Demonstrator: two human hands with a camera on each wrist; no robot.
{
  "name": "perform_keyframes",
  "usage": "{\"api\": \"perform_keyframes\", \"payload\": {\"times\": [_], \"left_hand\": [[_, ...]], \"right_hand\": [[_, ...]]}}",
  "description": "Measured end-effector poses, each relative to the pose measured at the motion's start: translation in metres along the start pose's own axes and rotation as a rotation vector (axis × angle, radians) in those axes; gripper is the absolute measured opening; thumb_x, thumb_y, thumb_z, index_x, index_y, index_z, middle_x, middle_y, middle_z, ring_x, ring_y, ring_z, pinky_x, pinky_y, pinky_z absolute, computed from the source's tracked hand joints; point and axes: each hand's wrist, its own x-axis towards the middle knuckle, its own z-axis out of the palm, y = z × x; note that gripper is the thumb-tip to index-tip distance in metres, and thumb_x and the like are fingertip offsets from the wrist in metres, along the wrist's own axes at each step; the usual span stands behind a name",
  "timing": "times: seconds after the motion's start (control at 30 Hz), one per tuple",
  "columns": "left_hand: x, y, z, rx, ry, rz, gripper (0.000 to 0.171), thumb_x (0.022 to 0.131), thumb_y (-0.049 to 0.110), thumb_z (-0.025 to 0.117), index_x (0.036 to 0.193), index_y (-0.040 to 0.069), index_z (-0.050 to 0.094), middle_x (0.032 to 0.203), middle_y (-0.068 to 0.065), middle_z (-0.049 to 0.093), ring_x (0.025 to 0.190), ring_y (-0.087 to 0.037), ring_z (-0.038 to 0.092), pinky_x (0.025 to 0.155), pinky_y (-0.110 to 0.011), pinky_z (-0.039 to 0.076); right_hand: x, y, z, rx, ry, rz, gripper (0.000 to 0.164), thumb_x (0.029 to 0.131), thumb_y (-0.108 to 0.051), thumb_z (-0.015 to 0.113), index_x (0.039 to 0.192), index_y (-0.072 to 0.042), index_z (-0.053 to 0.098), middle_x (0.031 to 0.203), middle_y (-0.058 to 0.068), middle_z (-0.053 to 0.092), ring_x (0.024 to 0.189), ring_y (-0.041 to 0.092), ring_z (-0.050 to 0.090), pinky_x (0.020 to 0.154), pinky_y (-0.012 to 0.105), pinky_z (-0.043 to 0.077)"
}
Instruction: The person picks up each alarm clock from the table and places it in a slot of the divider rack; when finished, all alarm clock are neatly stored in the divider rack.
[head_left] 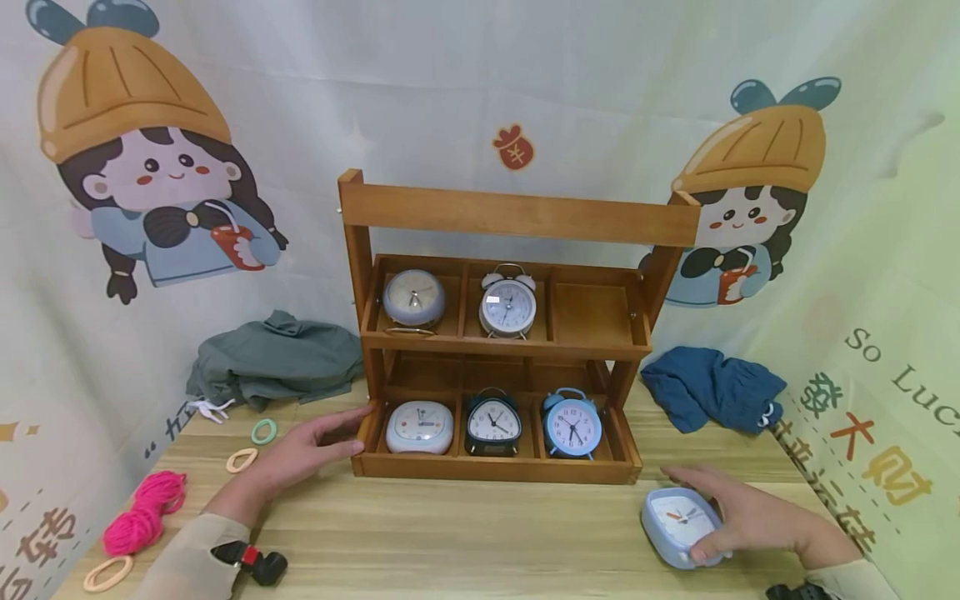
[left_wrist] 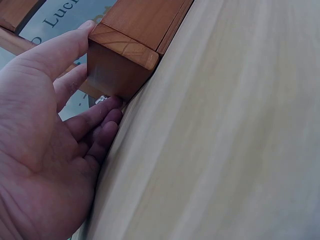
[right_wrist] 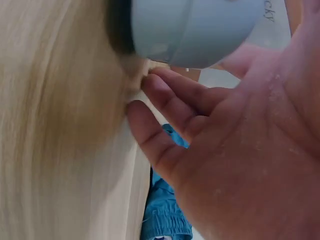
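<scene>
A pale blue square alarm clock with a white face is gripped in my right hand, low over the table's right side. The thumb lies along its lower front edge. In the right wrist view, the clock shows close up, with several fingers below it. My left hand touches the left end of the two-tier wooden shelf, fingertips and thumb against its lower corner. On the upper tier sit a round lilac clock and a white twin-bell clock; the right compartment is bare.
The lower tier holds a white clock, a dark green clock and a blue twin-bell clock. Grey-green cloth and blue cloth flank the shelf. Pink yarn and several rings lie at left.
</scene>
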Motion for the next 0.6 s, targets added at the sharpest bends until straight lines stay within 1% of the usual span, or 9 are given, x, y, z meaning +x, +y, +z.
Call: {"api": "perform_keyframes", "payload": {"times": [0.03,0.13,0.17,0.23,0.33,0.4,0.5,0.57,0.6], "left_hand": [[-0.0001,0.0001,-0.0001,-0.001,0.001,0.0,0.062,0.109,0.037,0.075,0.166,0.019,0.056,0.169,-0.009,0.053,0.156,-0.037,0.047,0.123,-0.054,0.038],[0.0003,-0.0001,-0.0001,-0.007,0.001,0.002,0.062,0.109,0.037,0.075,0.166,0.02,0.056,0.17,-0.008,0.052,0.156,-0.038,0.046,0.124,-0.057,0.037],[0.0005,-0.0002,0.0,-0.01,0.001,0.003,0.062,0.109,0.037,0.075,0.166,0.02,0.056,0.17,-0.008,0.052,0.156,-0.038,0.046,0.124,-0.058,0.036],[0.0008,-0.0005,0.0003,-0.017,0.0,0.005,0.062,0.109,0.037,0.074,0.166,0.02,0.056,0.17,-0.008,0.052,0.157,-0.038,0.046,0.124,-0.06,0.036],[0.0013,-0.0012,0.0009,-0.021,0.002,0.005,0.061,0.109,0.036,0.075,0.165,0.02,0.056,0.17,-0.009,0.052,0.157,-0.038,0.046,0.124,-0.06,0.036],[0.0016,-0.0017,0.0013,-0.02,0.002,0.006,0.061,0.109,0.036,0.075,0.165,0.02,0.057,0.169,-0.009,0.052,0.156,-0.038,0.046,0.124,-0.059,0.036],[0.0016,-0.0023,0.0018,-0.021,-0.003,0.008,0.062,0.109,0.036,0.075,0.166,0.02,0.056,0.169,-0.009,0.052,0.157,-0.038,0.045,0.124,-0.06,0.036],[0.0009,-0.0023,0.0017,-0.016,0.0,0.011,0.062,0.109,0.036,0.075,0.166,0.02,0.056,0.169,-0.01,0.052,0.157,-0.039,0.045,0.124,-0.061,0.036],[0.0005,-0.0022,0.0016,-0.014,0.001,0.012,0.062,0.109,0.036,0.074,0.166,0.02,0.056,0.169,-0.01,0.052,0.157,-0.039,0.045,0.124,-0.062,0.036]], "right_hand": [[-0.0013,0.0001,-0.0005,-0.008,-0.011,0.007,0.098,0.094,-0.049,0.09,0.166,0.001,0.046,0.161,0.028,0.05,0.144,0.031,0.049,0.102,0.04,0.051],[-0.0043,0.0005,-0.0023,-0.001,-0.05,0.04,0.098,0.093,-0.051,0.091,0.168,-0.004,0.046,0.164,0.028,0.046,0.145,0.049,0.045,0.102,0.044,0.051],[-0.0051,0.0008,-0.0026,0.007,-0.06,0.045,0.098,0.094,-0.051,0.09,0.168,-0.005,0.046,0.165,0.029,0.045,0.144,0.052,0.045,0.102,0.044,0.051],[-0.0063,0.0018,-0.0025,0.027,-0.072,0.053,0.097,0.094,-0.049,0.09,0.169,-0.007,0.045,0.165,0.029,0.044,0.144,0.053,0.044,0.102,0.043,0.051],[-0.0081,0.004,-0.0011,0.032,-0.066,0.049,0.095,0.095,-0.046,0.09,0.168,-0.007,0.046,0.164,0.026,0.045,0.144,0.041,0.046,0.101,0.038,0.05],[-0.0091,0.0053,0.0002,0.03,-0.052,0.047,0.092,0.094,-0.044,0.091,0.166,-0.007,0.048,0.163,0.025,0.048,0.144,0.027,0.047,0.1,0.036,0.05],[-0.0088,0.0057,0.002,0.027,-0.026,0.04,0.088,0.093,-0.041,0.093,0.162,-0.005,0.053,0.159,0.024,0.053,0.138,0.009,0.05,0.099,0.033,0.05],[-0.0066,0.0047,0.0032,0.022,-0.007,0.033,0.087,0.091,-0.039,0.095,0.159,-0.003,0.055,0.156,0.023,0.056,0.134,0.006,0.051,0.097,0.032,0.051],[-0.0052,0.0036,0.0038,0.012,0.006,0.031,0.087,0.09,-0.038,0.096,0.158,-0.003,0.056,0.155,0.023,0.057,0.134,0.006,0.052,0.097,0.032,0.051]]}}
